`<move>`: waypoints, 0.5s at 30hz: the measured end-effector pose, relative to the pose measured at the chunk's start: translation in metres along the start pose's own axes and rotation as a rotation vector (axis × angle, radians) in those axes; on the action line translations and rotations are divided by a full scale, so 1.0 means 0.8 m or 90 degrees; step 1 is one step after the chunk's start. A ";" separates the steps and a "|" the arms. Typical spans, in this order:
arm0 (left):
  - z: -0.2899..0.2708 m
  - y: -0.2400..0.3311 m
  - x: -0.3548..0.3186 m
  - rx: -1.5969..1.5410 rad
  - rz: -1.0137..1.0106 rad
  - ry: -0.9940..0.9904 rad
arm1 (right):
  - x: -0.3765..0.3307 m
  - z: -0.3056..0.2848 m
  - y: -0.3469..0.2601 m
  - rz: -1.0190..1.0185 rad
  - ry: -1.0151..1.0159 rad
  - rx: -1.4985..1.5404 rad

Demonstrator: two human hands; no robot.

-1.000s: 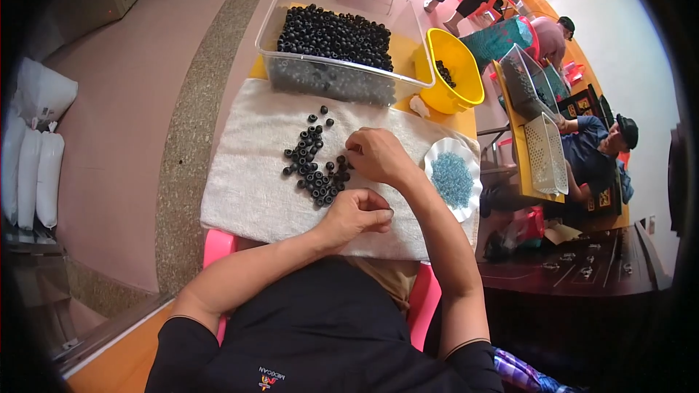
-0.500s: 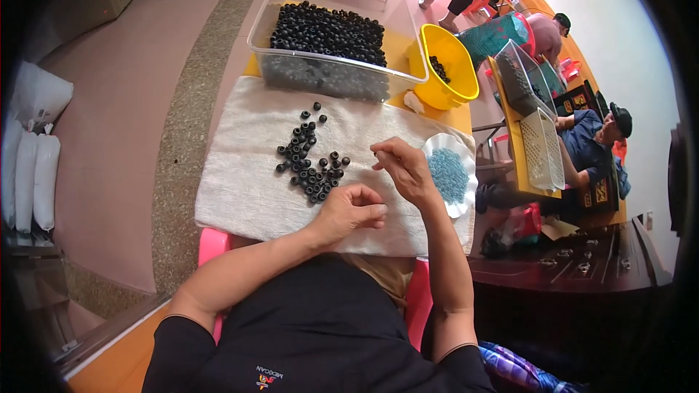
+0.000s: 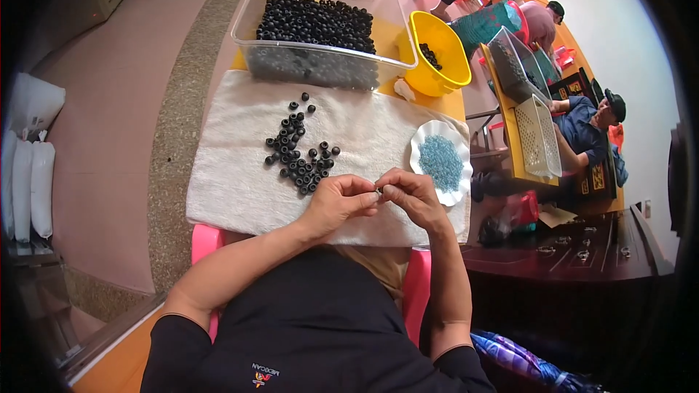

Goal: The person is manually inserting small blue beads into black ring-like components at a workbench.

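My left hand (image 3: 341, 201) and my right hand (image 3: 413, 199) meet fingertip to fingertip over the near part of a white towel (image 3: 233, 167). Both are closed in a pinch. Something tiny sits between the fingertips, too small to name. Just beyond my left hand, loose black beads (image 3: 298, 153) with holes lie scattered on the towel. To the right of them, beyond my right hand, a white scalloped dish (image 3: 459, 194) holds small pale-blue beads (image 3: 440, 163).
A clear plastic bin (image 3: 251, 62) of black beads stands at the far side, with a yellow basin (image 3: 457, 51) to its right. Crumpled white tissue (image 3: 405, 89) lies near the basin. At right, people sit by another table (image 3: 513, 131) with baskets. White sacks (image 3: 33, 189) stand at far left.
My right hand has moved down and toward me to meet my left hand. The left hand shifted slightly. The whole view has also shifted a little.
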State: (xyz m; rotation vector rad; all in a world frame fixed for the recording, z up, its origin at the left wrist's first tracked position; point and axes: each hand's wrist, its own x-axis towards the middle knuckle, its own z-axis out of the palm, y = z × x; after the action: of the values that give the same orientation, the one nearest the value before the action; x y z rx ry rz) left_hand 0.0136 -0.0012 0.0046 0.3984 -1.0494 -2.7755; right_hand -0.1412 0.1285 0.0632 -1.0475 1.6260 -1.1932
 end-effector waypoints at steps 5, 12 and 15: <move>0.002 0.002 -0.001 0.016 0.012 -0.018 | -0.005 0.004 -0.001 0.026 0.007 0.057; 0.001 0.002 -0.002 0.044 0.008 -0.025 | -0.005 -0.009 0.013 0.051 -0.015 0.058; 0.000 0.001 -0.001 0.063 0.010 -0.033 | -0.005 -0.010 0.015 0.064 -0.011 0.062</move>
State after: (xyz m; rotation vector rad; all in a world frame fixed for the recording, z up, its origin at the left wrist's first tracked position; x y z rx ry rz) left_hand 0.0142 -0.0015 0.0049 0.3311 -1.2004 -2.7411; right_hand -0.1490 0.1369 0.0534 -0.9021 1.5726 -1.1810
